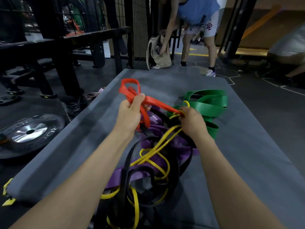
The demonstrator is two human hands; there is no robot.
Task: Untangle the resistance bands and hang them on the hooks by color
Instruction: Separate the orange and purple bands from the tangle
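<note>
A tangle of resistance bands lies on a grey mat (239, 146). My left hand (130, 113) grips a bunched red band (128, 87), lifted above the pile. The red band stretches right to my right hand (192, 120), which pinches its end together with a loop of a thin yellow band (158, 146). Wide green bands (209, 103) lie folded at the far right of the pile. Purple bands (155, 161) and black bands (127, 162) are knotted under the yellow one, nearer to me. No hooks are in view.
A weight plate (30, 131) lies on the floor at left, beside a black rack and bench (54, 52). A person (198, 22) bends over a beige bag (158, 53) just past the mat's far edge. Another person (287, 47) crouches at far right.
</note>
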